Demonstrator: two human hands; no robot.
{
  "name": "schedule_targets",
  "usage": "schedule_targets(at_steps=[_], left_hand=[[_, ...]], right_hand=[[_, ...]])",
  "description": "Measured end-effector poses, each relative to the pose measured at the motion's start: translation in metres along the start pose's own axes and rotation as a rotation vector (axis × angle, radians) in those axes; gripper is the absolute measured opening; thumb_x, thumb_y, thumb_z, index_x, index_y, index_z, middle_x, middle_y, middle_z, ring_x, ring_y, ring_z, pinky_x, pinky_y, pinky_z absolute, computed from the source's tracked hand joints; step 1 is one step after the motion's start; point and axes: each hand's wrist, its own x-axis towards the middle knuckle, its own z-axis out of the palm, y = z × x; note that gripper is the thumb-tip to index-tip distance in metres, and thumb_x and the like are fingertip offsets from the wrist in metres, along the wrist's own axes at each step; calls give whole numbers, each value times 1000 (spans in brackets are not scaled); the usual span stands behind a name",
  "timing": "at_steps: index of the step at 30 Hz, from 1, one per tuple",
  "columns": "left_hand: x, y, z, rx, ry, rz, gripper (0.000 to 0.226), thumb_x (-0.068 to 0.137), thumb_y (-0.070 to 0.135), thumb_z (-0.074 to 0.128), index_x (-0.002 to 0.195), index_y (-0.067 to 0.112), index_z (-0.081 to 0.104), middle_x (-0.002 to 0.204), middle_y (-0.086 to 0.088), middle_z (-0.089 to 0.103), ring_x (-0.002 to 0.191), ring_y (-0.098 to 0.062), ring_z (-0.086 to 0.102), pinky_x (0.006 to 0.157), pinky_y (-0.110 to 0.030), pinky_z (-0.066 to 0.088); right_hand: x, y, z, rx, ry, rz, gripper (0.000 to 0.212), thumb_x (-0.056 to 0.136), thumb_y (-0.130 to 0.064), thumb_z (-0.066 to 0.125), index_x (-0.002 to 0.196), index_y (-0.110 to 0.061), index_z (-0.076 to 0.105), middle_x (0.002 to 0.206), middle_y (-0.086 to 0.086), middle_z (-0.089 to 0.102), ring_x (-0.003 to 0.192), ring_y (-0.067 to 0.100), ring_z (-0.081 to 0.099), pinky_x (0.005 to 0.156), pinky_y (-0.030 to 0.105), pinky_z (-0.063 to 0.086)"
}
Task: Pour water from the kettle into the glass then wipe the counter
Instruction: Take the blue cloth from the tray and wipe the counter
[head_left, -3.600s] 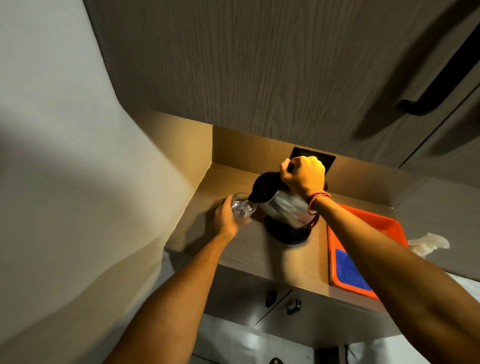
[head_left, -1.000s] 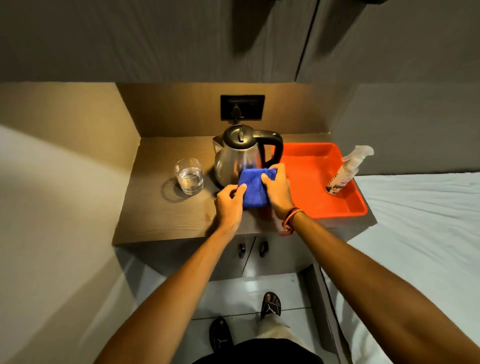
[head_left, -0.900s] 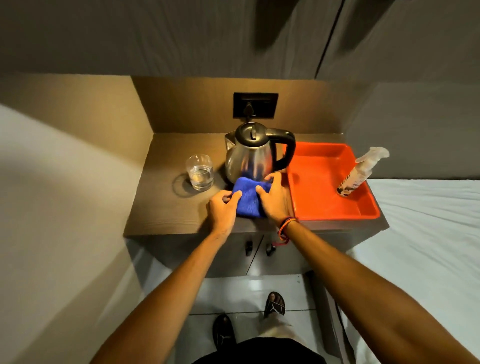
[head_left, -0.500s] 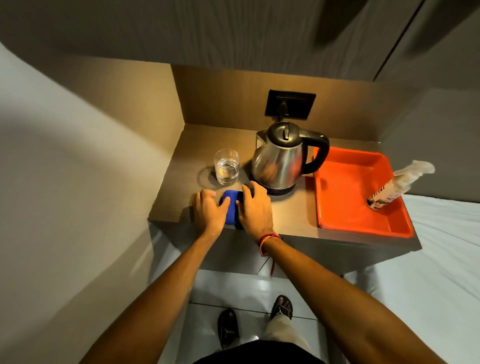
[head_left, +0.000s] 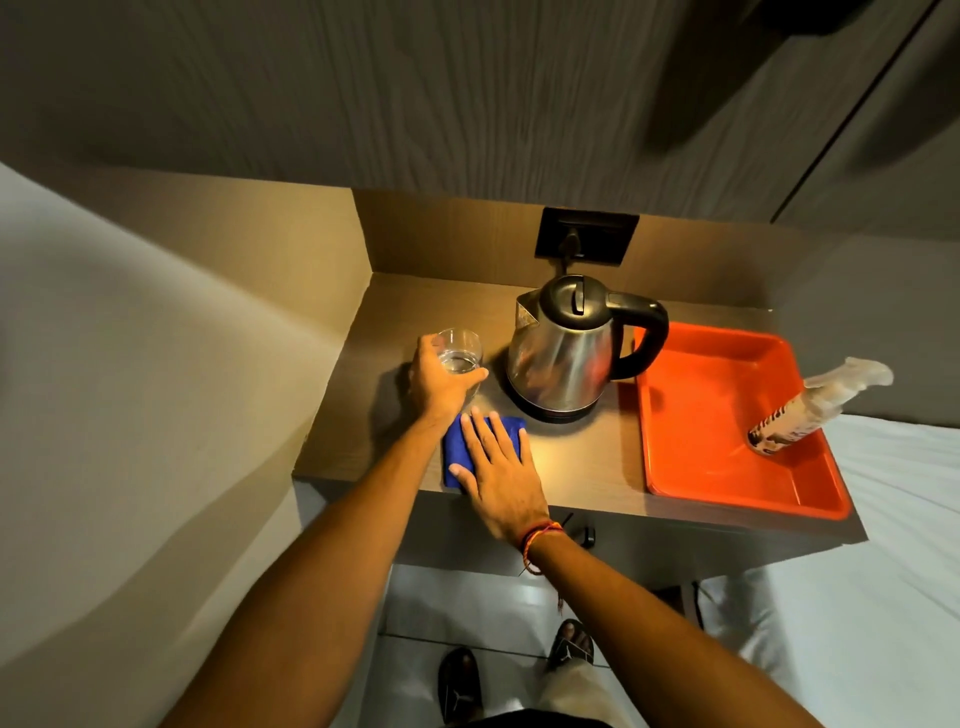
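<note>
A steel kettle with a black lid and handle stands on its base at the back of the wooden counter. To its left is a clear glass with water in it, and my left hand is wrapped around it. A folded blue cloth lies flat near the counter's front edge. My right hand presses down on the cloth with fingers spread, hiding much of it.
An orange tray sits at the counter's right end with a spray bottle leaning in it. A black wall socket is behind the kettle. Walls close in at left and back; a white bed lies at right.
My left hand has left the cloth and taken hold of the glass. My right hand stays flat on the blue cloth near the front edge.
</note>
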Motion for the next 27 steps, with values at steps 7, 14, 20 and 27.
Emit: schedule_targets(at_steps=[7, 14, 20, 27], left_hand=[[-1, 5, -39, -38, 104, 159, 78, 62, 19, 94, 129, 13, 55, 123, -3, 65, 109, -18, 63, 78, -12, 51], [-5, 19, -110, 106, 271, 300, 81, 56, 32, 97, 125, 14, 59, 120, -4, 69, 101, -12, 61, 67, 3, 42], [-14, 4, -140, 170, 300, 283, 79, 60, 34, 95, 126, 10, 59, 122, -7, 69, 102, -10, 59, 70, 4, 38], [-9, 4, -141, 188, 279, 318, 78, 60, 33, 95, 124, 7, 59, 119, -11, 70, 100, -13, 63, 66, 6, 40]], right_hand=[[31, 0, -10, 45, -35, -3, 69, 103, -58, 18, 160, -21, 4, 169, 1, 4, 156, 22, -1, 125, 54, 3], [115, -2, -35, 233, -133, 33, 68, 107, -44, 29, 160, -16, -3, 169, 1, -8, 155, 21, -12, 127, 47, 2], [146, -11, -39, 65, -177, 25, 63, 107, -47, 19, 160, -21, -4, 169, 1, -9, 156, 25, -9, 124, 56, -6], [109, -51, -26, -22, -194, -160, 70, 103, -57, 27, 160, -26, 0, 169, 3, -1, 156, 28, -1, 125, 57, 4]])
